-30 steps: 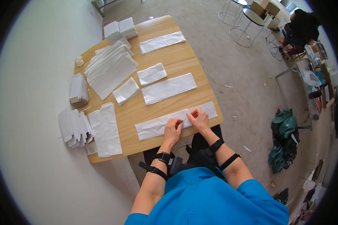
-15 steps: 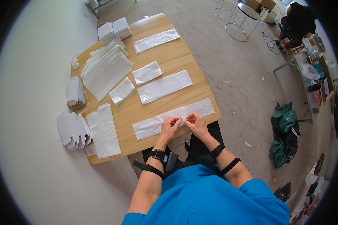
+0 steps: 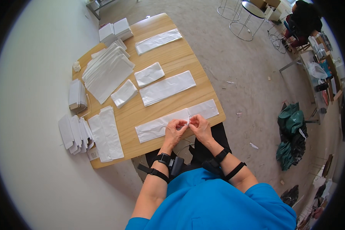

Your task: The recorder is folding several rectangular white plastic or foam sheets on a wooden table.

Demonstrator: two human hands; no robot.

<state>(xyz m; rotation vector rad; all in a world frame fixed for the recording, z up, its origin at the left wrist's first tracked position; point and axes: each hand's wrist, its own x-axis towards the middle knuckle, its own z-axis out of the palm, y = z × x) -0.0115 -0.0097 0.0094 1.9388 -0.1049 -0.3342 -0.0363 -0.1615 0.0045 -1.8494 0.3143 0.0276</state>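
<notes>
Left hand (image 3: 174, 130) and right hand (image 3: 201, 128) curled, fingertips drawn close, almost meeting; whether either grips anything, cannot tell. Directly beneath, long white strip (image 3: 153, 129) lies crosswise, right end angled away, right hand nearer it. Beyond, folded white sheet (image 3: 167, 88), roughly parallel, on wooden table (image 3: 186, 57).

Left hand (image 3: 175, 131): bare. Black wrist band (image 3: 163, 158) just behind it, squarish face. Farther toward elbow, black forearm strap (image 3: 154, 171), buckle-like fitting, loose tail on outer side. Dark grey box (image 3: 176, 165) just inboard of wrist; mounting unclear. Right hand (image 3: 200, 127): bare. Black cuff (image 3: 221, 155) just behind it; plain narrow strap (image 3: 235, 171) beyond, toward elbow. Well behind both hands: bright blue top (image 3: 214, 199), short sleeves (image 3: 262, 194), fine seam-like line on front.
</notes>
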